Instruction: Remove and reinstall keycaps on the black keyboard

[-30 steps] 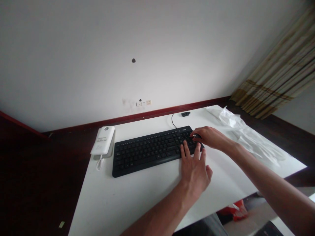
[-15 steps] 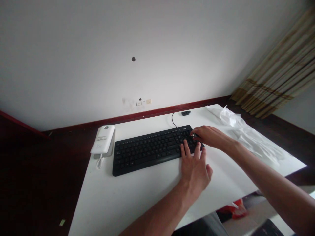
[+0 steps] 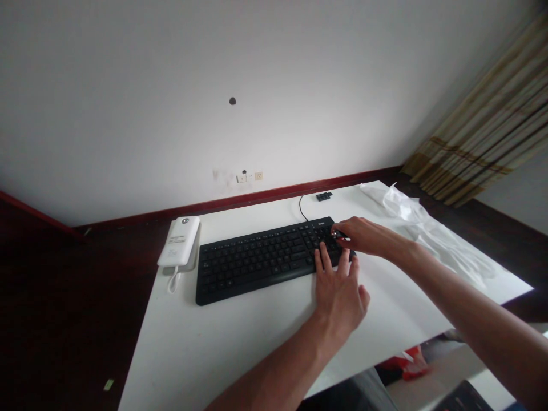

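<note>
A black keyboard (image 3: 257,260) lies slightly slanted on the white table. My left hand (image 3: 338,297) rests on its right front edge, fingers spread over the lower number keys. Just beyond those fingertips, my right hand (image 3: 358,235) is closed on a small dark tool with a shiny metal end (image 3: 338,234), which points down at the number pad. Its exact kind and most of its handle are hidden by the fingers. Behind the keyboard sits a cluster of small black pieces (image 3: 324,196) that look like loose keycaps.
A white power bank (image 3: 180,241) with a short white cable stands at the table's left, on a pale box. Crumpled white plastic (image 3: 398,202) spreads along the right side. The keyboard's black cord (image 3: 301,208) runs off behind. The wall (image 3: 128,114) is beyond the table.
Little differs. My right hand has shifted very slightly with the small tool over the number pad; my left hand stays on the keyboard's edge.
</note>
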The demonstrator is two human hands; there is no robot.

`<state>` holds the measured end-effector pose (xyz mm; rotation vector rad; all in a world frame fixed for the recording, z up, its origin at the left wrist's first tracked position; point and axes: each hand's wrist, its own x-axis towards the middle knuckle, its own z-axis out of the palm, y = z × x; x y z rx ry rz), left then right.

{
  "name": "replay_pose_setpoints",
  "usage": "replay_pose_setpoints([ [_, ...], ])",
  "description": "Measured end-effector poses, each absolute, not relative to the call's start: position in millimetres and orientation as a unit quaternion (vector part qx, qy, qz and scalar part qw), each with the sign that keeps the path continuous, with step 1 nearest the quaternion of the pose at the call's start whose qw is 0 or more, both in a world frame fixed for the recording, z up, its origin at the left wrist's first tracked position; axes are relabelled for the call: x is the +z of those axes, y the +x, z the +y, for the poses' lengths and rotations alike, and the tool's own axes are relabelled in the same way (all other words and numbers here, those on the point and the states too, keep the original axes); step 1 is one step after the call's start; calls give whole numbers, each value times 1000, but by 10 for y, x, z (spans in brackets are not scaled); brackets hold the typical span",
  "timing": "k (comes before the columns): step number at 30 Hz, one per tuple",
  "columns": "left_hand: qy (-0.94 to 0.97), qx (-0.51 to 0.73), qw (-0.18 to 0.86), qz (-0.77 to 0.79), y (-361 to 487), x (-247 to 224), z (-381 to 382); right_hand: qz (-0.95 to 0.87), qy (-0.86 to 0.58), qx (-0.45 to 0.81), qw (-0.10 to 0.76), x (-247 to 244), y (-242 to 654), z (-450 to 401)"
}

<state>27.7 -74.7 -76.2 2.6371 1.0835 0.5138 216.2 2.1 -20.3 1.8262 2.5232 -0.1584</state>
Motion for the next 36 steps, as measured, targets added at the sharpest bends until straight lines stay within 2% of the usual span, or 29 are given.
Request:
replay_pose_setpoints([
  [20, 903, 184, 122, 369, 272, -766, -741, 816, 575, -45, 39, -208, 2140, 82],
  [26, 904, 180, 128, 366, 270, -749, -738, 807, 584, -81, 16, -171, 2215, 47],
  [28, 904, 178, 128, 368, 266, -739, -741, 799, 593, -97, -18, -117, 2229, 19],
  [30, 904, 175, 127, 369, 261, -732, -745, 779, 612, -108, -89, -57, 2220, -5],
  [33, 905, 175, 120, 369, 251, -726, -755, 710, 633, -165, -263, -15, 2162, -18],
  [36, 905, 180, 116, 368, 247, -727, -758, 629, 594, -245, -437, -69, 2076, 14],
])
